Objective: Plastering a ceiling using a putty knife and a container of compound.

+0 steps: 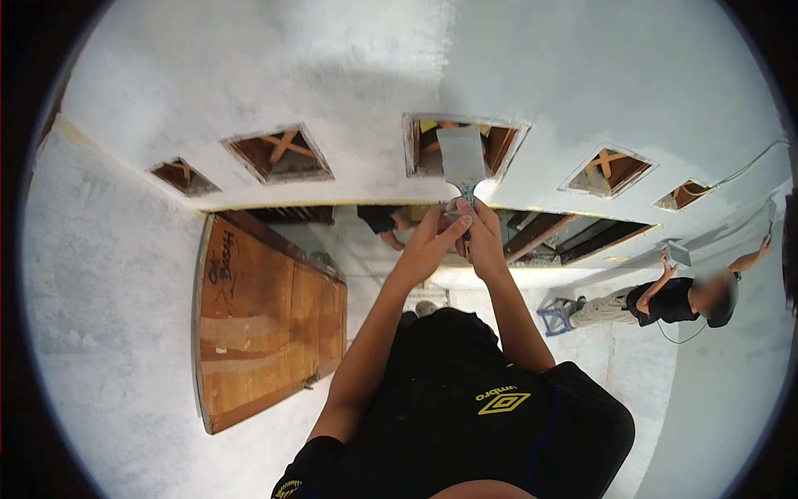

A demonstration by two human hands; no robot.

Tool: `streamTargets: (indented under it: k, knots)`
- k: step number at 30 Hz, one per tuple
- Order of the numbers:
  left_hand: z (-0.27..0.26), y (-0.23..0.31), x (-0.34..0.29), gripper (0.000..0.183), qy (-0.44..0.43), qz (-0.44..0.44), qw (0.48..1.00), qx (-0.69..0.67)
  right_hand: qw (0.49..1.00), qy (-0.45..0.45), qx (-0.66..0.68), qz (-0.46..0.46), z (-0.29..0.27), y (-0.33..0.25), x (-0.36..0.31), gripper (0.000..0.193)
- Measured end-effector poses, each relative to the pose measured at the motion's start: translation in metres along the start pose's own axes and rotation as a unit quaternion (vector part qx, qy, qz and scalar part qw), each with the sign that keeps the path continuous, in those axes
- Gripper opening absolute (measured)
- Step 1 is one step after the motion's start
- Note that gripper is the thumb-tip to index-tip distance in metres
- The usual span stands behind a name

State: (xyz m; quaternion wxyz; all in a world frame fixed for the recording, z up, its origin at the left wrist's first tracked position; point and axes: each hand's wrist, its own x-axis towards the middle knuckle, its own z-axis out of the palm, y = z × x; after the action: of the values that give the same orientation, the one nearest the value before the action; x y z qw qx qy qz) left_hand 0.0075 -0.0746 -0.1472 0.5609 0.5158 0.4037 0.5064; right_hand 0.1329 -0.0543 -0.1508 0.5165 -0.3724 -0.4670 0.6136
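Observation:
A wide putty knife points up and away from me, its flat grey blade in front of the middle wall opening. My right hand is closed around its handle, which the fingers mostly cover. Beside it, my left hand is closed too, its fingertips pressed against the handle just below the blade. The two hands touch each other. Something greyish shows between the fingers there, too small to make out. The blade stands apart from the wall, which is patchy white and grey.
Several small framed openings line the wall above a doorway. An orange-brown wooden door stands at the left. A person at the right holds a flat plate and reaches to the wall, near a blue stool. Another person's arm shows in the doorway.

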Motion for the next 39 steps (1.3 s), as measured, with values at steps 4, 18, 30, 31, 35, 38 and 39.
streamTargets:
  k: [4,18,30,31,35,38,39]
  knots:
    - [-0.012,-0.014,-0.012,0.061,-0.048,-0.039,0.998,-0.032,1.0,0.004,0.016,0.02,0.003,0.006,-0.019,0.028]
    - [-0.056,0.129,-0.125,0.061,0.033,-0.008,0.857,0.514,0.951,-0.234,-0.151,0.132,0.03,0.064,-0.02,0.025]
    - [-0.04,0.173,-0.409,0.058,0.368,0.13,0.867,0.31,0.71,-0.634,-0.301,0.054,0.131,0.07,-0.037,0.032]
    - [-0.028,0.169,-0.422,0.054,0.437,0.084,0.841,0.307,0.674,-0.673,-0.301,0.056,0.138,0.07,-0.038,0.031]
    - [0.018,0.149,-0.453,0.033,0.663,-0.127,0.693,0.254,0.539,-0.789,-0.293,-0.046,0.187,0.062,-0.075,0.031]
    - [0.03,0.11,-0.486,0.032,0.702,-0.17,0.66,0.204,0.43,-0.841,-0.295,-0.145,0.209,0.056,-0.123,0.031]
    - [0.036,0.098,-0.496,0.033,0.713,-0.183,0.649,0.191,0.381,-0.85,-0.306,-0.2,0.211,0.055,-0.14,0.028]
